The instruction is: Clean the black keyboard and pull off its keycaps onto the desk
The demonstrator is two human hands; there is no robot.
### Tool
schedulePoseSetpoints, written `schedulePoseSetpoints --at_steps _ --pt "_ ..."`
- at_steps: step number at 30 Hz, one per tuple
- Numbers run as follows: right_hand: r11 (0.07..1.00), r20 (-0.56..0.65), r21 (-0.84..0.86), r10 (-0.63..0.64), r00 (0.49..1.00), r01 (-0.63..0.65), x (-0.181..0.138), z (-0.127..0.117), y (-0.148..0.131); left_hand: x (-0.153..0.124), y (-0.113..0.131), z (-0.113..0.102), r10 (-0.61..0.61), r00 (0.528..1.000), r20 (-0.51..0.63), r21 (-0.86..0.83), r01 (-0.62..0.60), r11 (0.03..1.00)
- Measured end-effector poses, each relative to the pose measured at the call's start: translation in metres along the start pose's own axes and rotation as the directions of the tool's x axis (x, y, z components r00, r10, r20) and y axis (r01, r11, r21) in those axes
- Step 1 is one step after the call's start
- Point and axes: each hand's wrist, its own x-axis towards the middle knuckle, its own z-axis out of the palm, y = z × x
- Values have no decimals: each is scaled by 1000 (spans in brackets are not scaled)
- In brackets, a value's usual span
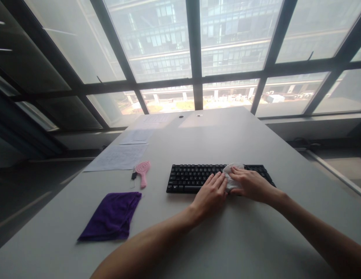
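A black keyboard (189,175) lies across the white desk in front of me. My right hand (251,185) presses a white wipe (231,182) onto the keys right of the keyboard's middle, thumb and fingers closed on the cloth. Beside it, my left hand (211,193) rests over the keyboard's front edge with its fingers stretched out flat. Those fingertips reach the wipe's left edge; whether they press on it I cannot tell. The keys under both hands and the wipe are hidden.
A folded purple cloth (110,217) lies at the left, nearer me. Beyond it are a pink hairbrush (143,170) and a small black item (134,176). Paper sheets (116,157) line the desk's left edge. Large windows (229,38) stand behind the white desk (206,143).
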Motion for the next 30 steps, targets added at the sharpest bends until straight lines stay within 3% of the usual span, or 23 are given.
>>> schedulePoseSetpoints --at_steps 11,17,24,30 --pt "1000 31 4 3 1000 -3 0 -11 -8 -1 1 0 -2 1000 -28 -26 1 1000" --pt "998 -95 36 -41 995 44 -2 2 -8 -2 0 -3 1 1000 -26 -26 -1 1000" --pt "997 -30 43 -69 997 71 -4 16 -3 0 7 -19 -17 998 -56 -83 13 996" --pt "991 -69 87 -95 993 101 -4 16 -3 2 7 -20 9 994 -112 -126 -23 992"
